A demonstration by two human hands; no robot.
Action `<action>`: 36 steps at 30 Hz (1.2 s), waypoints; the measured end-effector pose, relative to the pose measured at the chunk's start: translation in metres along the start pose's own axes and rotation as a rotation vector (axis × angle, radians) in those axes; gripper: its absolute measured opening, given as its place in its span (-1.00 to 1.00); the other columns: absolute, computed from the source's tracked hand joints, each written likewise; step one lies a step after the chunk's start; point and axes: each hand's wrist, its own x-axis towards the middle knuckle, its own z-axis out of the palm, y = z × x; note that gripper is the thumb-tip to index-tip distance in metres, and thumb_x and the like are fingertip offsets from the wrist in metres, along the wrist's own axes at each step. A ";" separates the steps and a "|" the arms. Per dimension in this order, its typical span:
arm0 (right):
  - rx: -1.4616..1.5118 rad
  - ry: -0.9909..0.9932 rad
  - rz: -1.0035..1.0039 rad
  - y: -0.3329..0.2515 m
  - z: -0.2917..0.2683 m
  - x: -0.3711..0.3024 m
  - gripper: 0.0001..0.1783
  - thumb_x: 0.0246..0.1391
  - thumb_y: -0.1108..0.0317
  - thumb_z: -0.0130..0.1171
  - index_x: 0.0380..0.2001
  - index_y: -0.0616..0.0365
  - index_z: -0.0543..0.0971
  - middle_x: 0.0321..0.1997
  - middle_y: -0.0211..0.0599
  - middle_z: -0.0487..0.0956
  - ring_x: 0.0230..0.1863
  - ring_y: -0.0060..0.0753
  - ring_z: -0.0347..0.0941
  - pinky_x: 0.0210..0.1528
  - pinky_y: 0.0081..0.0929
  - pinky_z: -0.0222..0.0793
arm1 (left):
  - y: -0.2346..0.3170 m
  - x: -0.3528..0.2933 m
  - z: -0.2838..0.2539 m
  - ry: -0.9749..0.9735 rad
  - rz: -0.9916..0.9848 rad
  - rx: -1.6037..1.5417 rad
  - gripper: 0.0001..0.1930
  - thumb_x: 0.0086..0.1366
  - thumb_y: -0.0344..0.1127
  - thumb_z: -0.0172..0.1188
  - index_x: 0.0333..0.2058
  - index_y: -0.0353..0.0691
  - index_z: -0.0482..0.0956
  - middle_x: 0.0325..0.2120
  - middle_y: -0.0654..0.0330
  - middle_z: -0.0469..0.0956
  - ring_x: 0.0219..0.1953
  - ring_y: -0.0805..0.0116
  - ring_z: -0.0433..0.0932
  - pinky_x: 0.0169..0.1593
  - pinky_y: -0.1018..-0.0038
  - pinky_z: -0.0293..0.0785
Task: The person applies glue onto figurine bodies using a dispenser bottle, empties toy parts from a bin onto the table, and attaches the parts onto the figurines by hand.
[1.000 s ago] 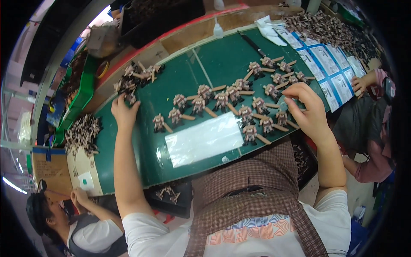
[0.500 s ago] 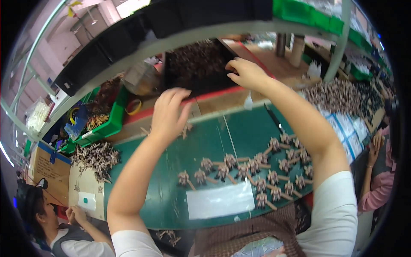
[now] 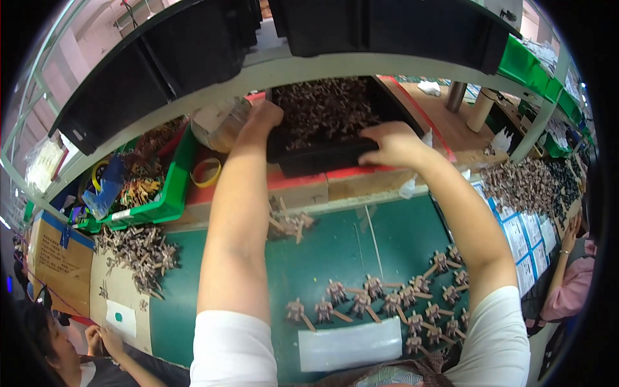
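A black bin (image 3: 316,158) full of small dark brown parts (image 3: 329,109) stands under the shelf ahead of me. My left hand (image 3: 265,117) is closed at the bin's left wall; its fingertips are partly hidden. At the front right of the bin, my right hand (image 3: 394,145) has its thumb and fingers closed round the rim. Several small brown figures (image 3: 336,291) with flat tan pieces lie in rows on the green tabletop (image 3: 245,335). Further figure parts (image 3: 293,222) lie beneath my left forearm.
A green crate (image 3: 174,193) of mixed parts and a yellow tape roll (image 3: 206,173) are at left. Loose parts (image 3: 138,255) lie below the crate. Overhead runs a pale shelf bar (image 3: 309,66) carrying black bins (image 3: 387,32). Co-workers sit at both sides; a white sheet (image 3: 351,345) lies near me.
Both hands have reached the black bin and closed on its edges; before, they were apart from it with fingers loose. The bin sits closer to me over the red edge. The view has shifted.
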 end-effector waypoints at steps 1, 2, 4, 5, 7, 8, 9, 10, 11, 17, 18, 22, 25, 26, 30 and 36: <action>-0.076 0.090 -0.072 0.005 0.005 -0.006 -0.64 -0.05 0.04 0.25 -0.33 0.09 0.63 -0.32 -0.03 0.61 -0.18 0.02 0.53 -0.15 -0.14 0.42 | 0.002 -0.002 0.006 0.009 0.051 -0.010 -0.60 0.16 -0.21 0.06 -0.08 -0.31 0.59 0.03 -0.11 0.49 0.11 0.05 0.46 0.10 0.28 0.42; -0.114 0.223 -0.088 0.008 0.008 -0.015 -0.73 -0.15 0.13 0.29 -0.39 0.04 0.62 -0.42 -0.12 0.60 -0.30 -0.02 0.54 -0.28 -0.09 0.42 | 0.002 -0.009 0.016 -0.009 0.053 -0.011 -0.60 0.16 -0.21 0.06 -0.08 -0.31 0.59 0.03 -0.11 0.49 0.11 0.05 0.46 0.10 0.28 0.42; -0.168 0.199 -0.021 -0.003 0.019 -0.039 -0.77 -0.14 0.14 0.28 -0.42 0.00 0.61 -0.48 -0.20 0.59 -0.34 -0.07 0.55 -0.33 -0.14 0.42 | 0.013 -0.033 0.022 0.143 0.128 -0.285 -0.58 0.15 -0.20 0.08 -0.08 -0.32 0.58 0.03 -0.14 0.47 0.12 0.05 0.45 0.12 0.28 0.41; -0.146 0.277 -0.073 -0.004 0.028 -0.039 -0.80 -0.14 0.15 0.29 -0.44 -0.03 0.61 -0.52 -0.26 0.59 -0.38 -0.11 0.56 -0.37 -0.19 0.43 | 0.004 -0.035 0.027 0.198 0.041 -0.311 -0.58 0.16 -0.19 0.10 -0.07 -0.31 0.57 0.04 -0.13 0.46 0.13 0.03 0.44 0.14 0.27 0.39; -0.134 0.249 -0.108 -0.015 0.028 -0.023 -0.72 -0.12 0.09 0.30 -0.41 0.02 0.61 -0.46 -0.25 0.58 -0.31 -0.09 0.54 -0.31 -0.17 0.44 | -0.014 -0.025 0.001 0.172 0.003 -0.215 -0.57 0.17 -0.18 0.10 -0.05 -0.33 0.55 0.05 -0.12 0.46 0.13 0.04 0.44 0.16 0.27 0.37; -0.112 0.222 -0.109 -0.016 0.022 -0.014 -0.69 -0.11 0.05 0.29 -0.39 0.04 0.62 -0.43 -0.23 0.58 -0.25 -0.09 0.53 -0.27 -0.18 0.45 | -0.019 -0.024 0.000 0.109 -0.028 -0.131 -0.55 0.19 -0.16 0.11 -0.03 -0.34 0.53 0.06 -0.10 0.46 0.14 0.05 0.43 0.17 0.27 0.36; -0.054 0.114 -0.065 -0.012 0.012 -0.015 -0.60 -0.06 0.00 0.28 -0.31 0.10 0.62 -0.23 -0.14 0.57 -0.07 -0.12 0.49 -0.08 -0.24 0.42 | -0.006 -0.028 0.005 0.074 -0.021 -0.045 -0.41 0.20 -0.03 0.16 0.09 -0.35 0.42 0.06 -0.13 0.46 0.14 0.02 0.43 0.17 0.27 0.36; -0.062 0.118 -0.056 -0.007 0.004 -0.009 -0.60 -0.06 0.00 0.28 -0.31 0.10 0.62 -0.23 -0.14 0.57 -0.07 -0.12 0.49 -0.08 -0.24 0.42 | 0.006 -0.033 0.005 0.076 -0.009 -0.048 -0.41 0.20 -0.03 0.16 0.09 -0.35 0.42 0.06 -0.13 0.46 0.14 0.02 0.43 0.17 0.27 0.36; 0.076 0.110 0.035 -0.002 -0.002 -0.001 -0.50 0.00 -0.09 0.20 -0.22 0.14 0.60 -0.10 -0.09 0.54 0.02 -0.10 0.44 0.03 -0.26 0.36 | 0.017 -0.040 0.008 0.319 0.045 -0.029 -0.25 0.14 0.17 0.15 0.11 -0.37 0.39 0.05 -0.16 0.46 0.12 -0.02 0.44 0.18 0.27 0.35; 0.219 -0.261 0.540 0.041 0.014 0.081 0.18 -0.06 -0.57 -0.13 0.36 0.17 0.04 0.39 0.04 0.15 0.41 -0.05 0.06 0.39 -0.25 -0.04 | 0.064 -0.056 0.011 0.025 0.129 -0.110 0.21 0.00 0.60 -0.06 0.30 -0.42 0.00 0.15 -0.27 0.31 0.21 -0.10 0.33 0.24 0.22 0.27; 0.268 -0.347 0.588 0.052 0.017 0.089 0.27 -0.13 -0.60 -0.07 0.40 0.14 -0.08 0.42 0.02 0.09 0.44 -0.08 0.01 0.41 -0.25 -0.08 | 0.072 -0.056 0.015 -0.064 0.150 -0.082 0.27 -0.05 0.66 -0.11 0.32 -0.42 -0.05 0.18 -0.27 0.28 0.24 -0.09 0.28 0.23 0.20 0.27; 0.401 -0.488 0.470 0.052 0.015 0.086 0.41 -0.30 -0.59 0.13 0.43 -0.04 -0.25 0.45 -0.04 0.05 0.46 -0.10 -0.06 0.41 -0.28 -0.12 | 0.055 -0.056 0.017 -0.284 0.185 -0.294 0.34 -0.12 0.71 -0.11 0.36 -0.31 -0.20 0.28 -0.21 0.12 0.34 -0.04 0.13 0.35 0.22 0.04; 0.397 -0.497 0.323 0.058 0.008 0.063 0.39 -0.32 -0.53 0.20 0.43 -0.11 -0.22 0.42 0.02 0.10 0.44 -0.05 -0.02 0.40 -0.26 -0.10 | 0.060 -0.075 0.004 -0.435 0.198 -0.427 0.29 -0.09 0.68 -0.06 0.38 -0.17 -0.23 0.31 -0.13 0.08 0.36 0.03 0.07 0.30 0.05 0.07; 0.398 -0.497 0.330 0.058 0.007 0.063 0.39 -0.32 -0.53 0.20 0.43 -0.11 -0.22 0.42 0.02 0.10 0.44 -0.05 -0.02 0.40 -0.26 -0.10 | 0.066 -0.067 0.011 -0.440 0.203 -0.426 0.29 -0.09 0.68 -0.06 0.38 -0.17 -0.23 0.31 -0.13 0.08 0.36 0.03 0.07 0.30 0.05 0.07; 0.252 -0.482 0.325 0.037 0.003 0.071 0.40 -0.34 -0.47 0.27 0.43 -0.06 -0.20 0.38 0.09 0.17 0.39 -0.01 0.09 0.39 -0.25 -0.05 | 0.061 -0.055 0.021 -0.398 0.118 -0.381 0.30 -0.13 0.66 0.03 0.39 -0.01 -0.34 0.39 -0.01 -0.13 0.39 -0.02 -0.06 0.25 -0.25 -0.03; 0.059 -0.588 0.194 0.046 -0.003 0.062 0.35 -0.32 -0.46 0.25 0.42 -0.03 -0.12 0.35 0.12 0.21 0.35 -0.02 0.17 0.33 -0.20 0.06 | 0.070 -0.083 0.003 -0.557 0.153 -0.494 0.33 -0.15 0.65 0.07 0.39 -0.07 -0.33 0.38 -0.01 -0.09 0.40 0.04 -0.07 0.29 -0.07 -0.05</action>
